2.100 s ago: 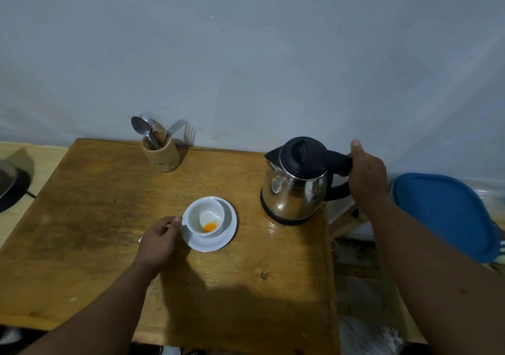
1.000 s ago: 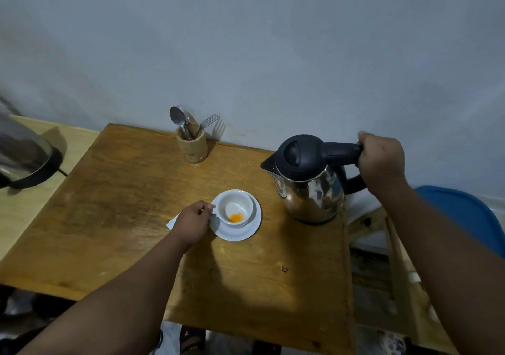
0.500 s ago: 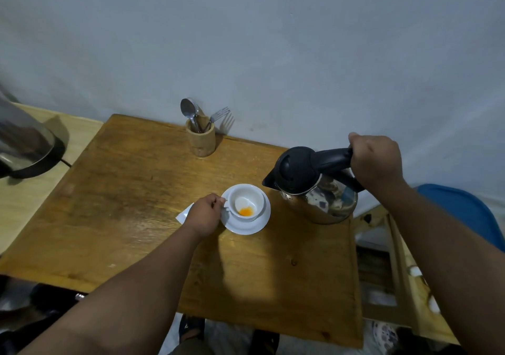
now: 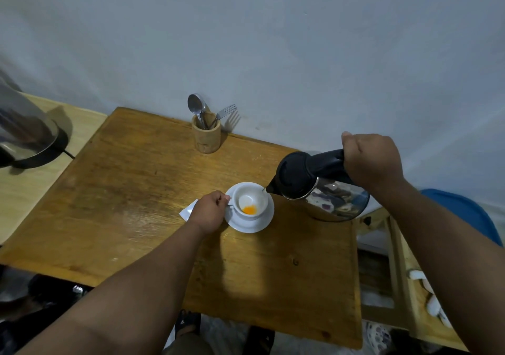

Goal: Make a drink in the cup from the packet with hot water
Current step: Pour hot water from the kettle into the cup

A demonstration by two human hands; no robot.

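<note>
A white cup (image 4: pixel 252 194) with orange powder in its bottom stands on a white saucer (image 4: pixel 250 225) on the wooden table (image 4: pixel 131 204). My left hand (image 4: pixel 210 211) pinches the cup's handle. My right hand (image 4: pixel 371 163) grips the black handle of a steel kettle (image 4: pixel 325 188) with a black lid, held tilted in the air, its spout right at the cup's right rim. A thin thread of water shows at the spout. A white packet (image 4: pixel 188 210) lies on the table, mostly hidden under my left hand.
A wooden holder (image 4: pixel 206 136) with a spoon and fork stands at the table's back edge by the wall. A steel appliance (image 4: pixel 24 133) sits on a lighter table at left. A blue lid (image 4: pixel 470 212) and wooden frame lie right of the table.
My right hand lifted the kettle off the table, carried it left and tipped its spout down to the cup's rim. My left hand stayed at the cup's handle.
</note>
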